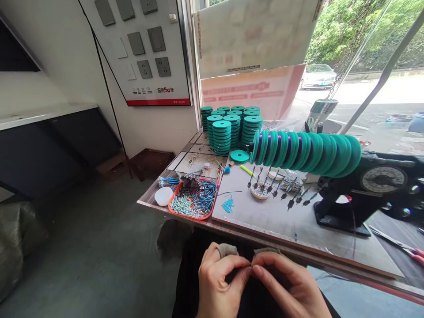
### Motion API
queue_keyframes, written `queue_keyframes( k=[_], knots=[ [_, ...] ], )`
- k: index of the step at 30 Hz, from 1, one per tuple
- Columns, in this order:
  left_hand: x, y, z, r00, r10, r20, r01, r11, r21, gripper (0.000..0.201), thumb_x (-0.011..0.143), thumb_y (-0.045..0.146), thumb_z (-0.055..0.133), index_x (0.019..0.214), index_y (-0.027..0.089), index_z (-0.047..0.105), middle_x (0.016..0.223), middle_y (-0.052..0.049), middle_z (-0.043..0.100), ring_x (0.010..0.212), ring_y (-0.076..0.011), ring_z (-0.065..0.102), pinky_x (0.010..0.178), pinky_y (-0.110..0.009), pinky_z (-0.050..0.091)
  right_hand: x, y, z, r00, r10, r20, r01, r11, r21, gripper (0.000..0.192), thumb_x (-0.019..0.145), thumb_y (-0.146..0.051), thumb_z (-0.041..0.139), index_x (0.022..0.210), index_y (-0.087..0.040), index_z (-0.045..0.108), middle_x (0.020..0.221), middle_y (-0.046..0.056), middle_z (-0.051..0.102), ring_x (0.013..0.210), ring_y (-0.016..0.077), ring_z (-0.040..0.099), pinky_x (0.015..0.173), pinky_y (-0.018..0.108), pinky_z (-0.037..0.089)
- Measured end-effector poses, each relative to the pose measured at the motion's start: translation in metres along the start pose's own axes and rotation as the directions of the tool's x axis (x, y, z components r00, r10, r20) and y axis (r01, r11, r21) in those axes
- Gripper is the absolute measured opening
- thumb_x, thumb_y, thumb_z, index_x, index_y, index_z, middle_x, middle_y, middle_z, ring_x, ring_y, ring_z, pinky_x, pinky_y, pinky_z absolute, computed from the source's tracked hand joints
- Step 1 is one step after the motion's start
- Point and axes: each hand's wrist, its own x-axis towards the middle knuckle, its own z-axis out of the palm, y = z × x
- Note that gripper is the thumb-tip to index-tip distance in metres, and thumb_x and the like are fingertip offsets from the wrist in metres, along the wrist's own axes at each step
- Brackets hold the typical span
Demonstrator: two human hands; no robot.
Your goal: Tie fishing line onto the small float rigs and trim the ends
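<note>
Head camera looks down at 2 bare hands meeting low in the picture, just below the near edge of the pale work surface (281, 221). The left hand (218, 282) and the right hand (288, 287) each wear a grey cloth finger cot on 1 finger, and their fingers (238, 263) are pinched closed, tip against tip, on something too small and thin to make out, held over the person's dark lap.

On the surface just beyond the hands sits an orange plastic tray (185, 212) heaped with blue, pale green and silver bits, and a white oval lump (163, 195) lies touching its left side. A small scatter of blue pieces (228, 204) lies to the tray's right. Farther back stand tight stacks of teal plastic spools (232, 128), with 1 single teal spool (239, 156) lying flat beside them. A long row of teal spools (304, 150), some showing purple thread between their rims, runs sideways out of a black machine with a round dial (380, 185) at the right. Under that row dark-tipped pins stand in a small round white dish (260, 191). Scissors with red handles (407, 249) lie at the far right edge.

On the wall behind hangs a white display board of grey switches and sockets (145, 48); its red-edged bottom strip carries Chinese characters with "50" in red. Outside the window a pale car (318, 76) is parked.
</note>
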Motion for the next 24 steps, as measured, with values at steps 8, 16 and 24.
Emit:
queue_keyframes(
  k=[8,16,24],
  knots=[
    [0.0002,0.0010,0.0000,1.000,0.014,0.011,-0.014,1.000,0.020,0.021,0.080,0.033,0.062,0.066,0.019,0.071,0.061,-0.006,0.065,0.058,-0.0198,0.061,0.048,-0.030,0.053,-0.0011,0.0004,-0.0007,1.000,-0.031,-0.006,0.030,0.999,-0.026,0.005,0.083,-0.026,0.060,0.082,-0.024,0.065,0.073,-0.003,0.069,0.065,0.0115,0.065,0.062,0.014,0.050],
    [-0.0011,-0.0010,0.0001,0.999,0.025,0.022,-0.026,0.999,0.043,0.023,0.082,0.035,0.059,0.068,0.020,0.070,0.062,-0.005,0.064,0.058,-0.0186,0.059,0.049,-0.028,0.050,-0.0008,-0.0006,-0.0020,0.999,-0.049,0.011,0.049,0.998,-0.047,0.006,0.084,-0.027,0.059,0.081,-0.023,0.064,0.072,-0.004,0.068,0.064,0.0108,0.064,0.060,0.013,0.050],
    [-0.0076,-0.0027,0.0016,0.988,0.152,-0.016,-0.145,0.966,0.215,0.014,0.083,0.023,0.058,0.073,0.023,0.068,0.068,-0.001,0.065,0.065,-0.0183,0.054,0.060,-0.031,0.040,-0.0007,-0.0013,-0.0017,0.992,-0.073,0.102,0.089,0.983,-0.161,0.011,0.086,-0.025,0.054,0.082,-0.020,0.062,0.075,-0.001,0.068,0.067,0.0114,0.065,0.062,0.015,0.050]
  ],
)
